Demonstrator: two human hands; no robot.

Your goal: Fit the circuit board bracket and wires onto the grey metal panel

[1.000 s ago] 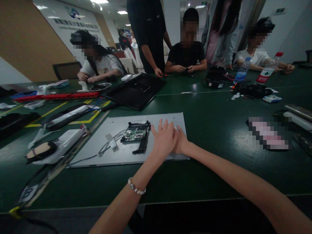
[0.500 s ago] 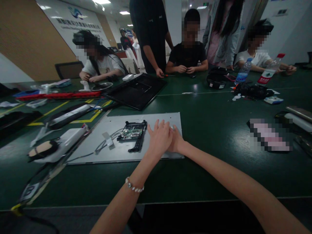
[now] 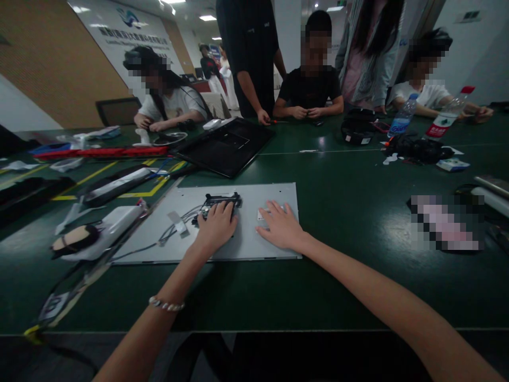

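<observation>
While both hands lie palm-down over the work, the flat grey metal panel [image 3: 254, 249] sits on the green table [image 3: 350, 212], directly before the person. Surface plain, matt, thin edges. Black bracket [image 3: 217, 199] on it, mostly under the left hand [image 3: 217, 225]; those fingers somewhat apart, cannot tell whether they grip. Right hand [image 3: 280, 225] flat on panel, fingers spread wide, partly over a small pale label [image 3: 261, 214]. Silvery tape [image 3: 177, 224] crosses the grey cable [image 3: 169, 233].

Containers, far right: clear blue-label bottle [image 3: 402, 119], red-capped bottle [image 3: 442, 122]; fill levels unclear. Black case [image 3: 355, 127] near them, contents hidden.

Panel's long axis runs left-right, near edge roughly parallel to the table's front. Cable trails from the bracket toward the panel's near-left corner.
</observation>
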